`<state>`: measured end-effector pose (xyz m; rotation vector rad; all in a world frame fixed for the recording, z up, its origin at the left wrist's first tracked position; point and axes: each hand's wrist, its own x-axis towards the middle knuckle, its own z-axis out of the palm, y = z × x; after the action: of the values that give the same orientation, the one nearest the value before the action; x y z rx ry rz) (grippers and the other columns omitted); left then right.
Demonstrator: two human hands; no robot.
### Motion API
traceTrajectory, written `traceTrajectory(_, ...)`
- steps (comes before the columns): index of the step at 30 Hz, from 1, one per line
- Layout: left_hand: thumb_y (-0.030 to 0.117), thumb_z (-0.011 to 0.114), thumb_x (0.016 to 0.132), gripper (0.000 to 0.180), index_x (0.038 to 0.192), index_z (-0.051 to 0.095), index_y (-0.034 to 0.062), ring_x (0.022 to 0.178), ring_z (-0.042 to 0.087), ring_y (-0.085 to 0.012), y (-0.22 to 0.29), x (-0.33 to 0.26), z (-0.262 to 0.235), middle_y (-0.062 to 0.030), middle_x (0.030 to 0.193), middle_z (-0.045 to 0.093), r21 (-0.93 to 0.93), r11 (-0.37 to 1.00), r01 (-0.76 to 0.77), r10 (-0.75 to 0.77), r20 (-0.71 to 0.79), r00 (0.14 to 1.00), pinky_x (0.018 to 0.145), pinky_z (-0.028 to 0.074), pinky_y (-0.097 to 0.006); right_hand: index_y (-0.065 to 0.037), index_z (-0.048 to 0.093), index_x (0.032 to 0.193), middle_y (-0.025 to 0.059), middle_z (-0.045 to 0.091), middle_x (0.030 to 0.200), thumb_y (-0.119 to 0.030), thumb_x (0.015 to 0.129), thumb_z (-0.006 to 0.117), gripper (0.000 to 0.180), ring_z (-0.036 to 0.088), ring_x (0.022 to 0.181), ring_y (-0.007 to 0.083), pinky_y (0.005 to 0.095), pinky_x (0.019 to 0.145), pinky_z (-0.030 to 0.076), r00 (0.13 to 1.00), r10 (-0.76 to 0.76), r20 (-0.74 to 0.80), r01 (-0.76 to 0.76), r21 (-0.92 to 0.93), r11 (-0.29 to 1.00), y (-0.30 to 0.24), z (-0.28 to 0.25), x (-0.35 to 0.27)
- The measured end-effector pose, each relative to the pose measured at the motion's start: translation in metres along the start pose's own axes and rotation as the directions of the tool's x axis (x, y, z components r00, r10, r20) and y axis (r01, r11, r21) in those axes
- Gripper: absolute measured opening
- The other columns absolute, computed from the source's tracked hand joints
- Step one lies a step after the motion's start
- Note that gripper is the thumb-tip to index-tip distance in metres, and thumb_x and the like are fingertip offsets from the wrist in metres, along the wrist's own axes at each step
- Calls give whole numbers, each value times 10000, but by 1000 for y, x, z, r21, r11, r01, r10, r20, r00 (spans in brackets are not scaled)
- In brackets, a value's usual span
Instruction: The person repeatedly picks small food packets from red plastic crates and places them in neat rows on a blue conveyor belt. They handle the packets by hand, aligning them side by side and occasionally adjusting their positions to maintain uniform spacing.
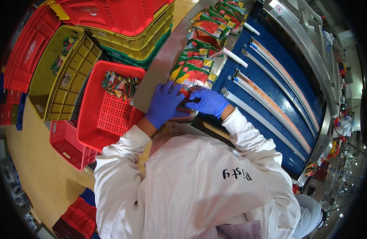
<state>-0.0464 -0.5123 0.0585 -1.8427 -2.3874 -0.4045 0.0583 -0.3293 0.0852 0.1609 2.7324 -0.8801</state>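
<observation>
Both of my hands wear blue gloves and meet at the near end of a metal worktop. My left hand (164, 104) curves over the left side of the nearest red, green and yellow pouch (192, 77), its fingers on the film. Bent fingers of my right hand (209, 102) grip the same pouch near its lower right side. The pouch's near edge is partly covered by my hands. Beyond it, several similar pouches (208, 28) lie overlapping in a row along the worktop.
To my right is a machine with a blue bed (271, 87) and long sealing bars. A red crate (111, 107) with pouches stands left of the worktop (163, 59), near a yellow crate (63, 75) and stacked crates (131, 40). Someone's leg (309, 211) shows at lower right.
</observation>
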Motion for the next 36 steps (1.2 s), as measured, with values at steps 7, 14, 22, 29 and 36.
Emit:
traceTrajectory(7, 485, 700, 710, 391, 938, 642, 173, 1137, 430, -267, 14, -28, 18, -44, 1201, 500, -37, 999, 18, -29, -324, 946, 956, 342, -471, -57, 600, 1199, 102, 625, 1171, -232, 891, 629, 356, 595, 1073, 192, 314, 950, 448, 992, -112, -53, 124, 441, 889, -5, -17, 23)
traceTrajectory(14, 414, 765, 718, 521, 1117, 611, 116, 1182, 432, -322, 7, -36, 17, -81, 1280, 477, -436, 879, 195, -388, -414, 823, 953, 374, -473, -56, 471, 1346, 123, 518, 1330, -197, 896, 647, 503, 520, 1188, 177, 304, 1009, 407, 996, -70, -55, 87, 792, 604, 18, -30, 11)
traceTrajectory(22, 338, 728, 811, 388, 970, 642, -5, 756, 639, -303, -9, -34, 64, -172, 843, 636, -685, 585, 433, -532, 79, 843, 666, 496, -358, -25, 625, 1079, 47, 615, 968, -91, 875, 667, 218, 551, 888, 108, 267, 798, 479, 940, 229, -253, 97, 842, 531, 43, 100, -19)
traceTrajectory(29, 266, 669, 866, 254, 870, 640, 14, 652, 594, -312, 42, 25, 27, -166, 747, 600, -679, 709, 191, -311, -58, 949, 594, 458, -385, -32, 629, 1124, -22, 566, 818, -124, 879, 678, 267, 481, 739, 50, 229, 662, 444, 841, 421, -339, 72, 842, 535, 82, 78, -78)
traceTrajectory(36, 216, 680, 860, 221, 845, 608, 8, 713, 590, -337, 110, 190, 56, -164, 756, 590, -819, 567, -88, -230, -260, 938, 639, 462, -395, -35, 532, 1216, 20, 567, 1058, -116, 897, 649, 349, 512, 955, 95, 251, 873, 439, 489, 543, -683, 325, 721, 613, 147, -32, -128)
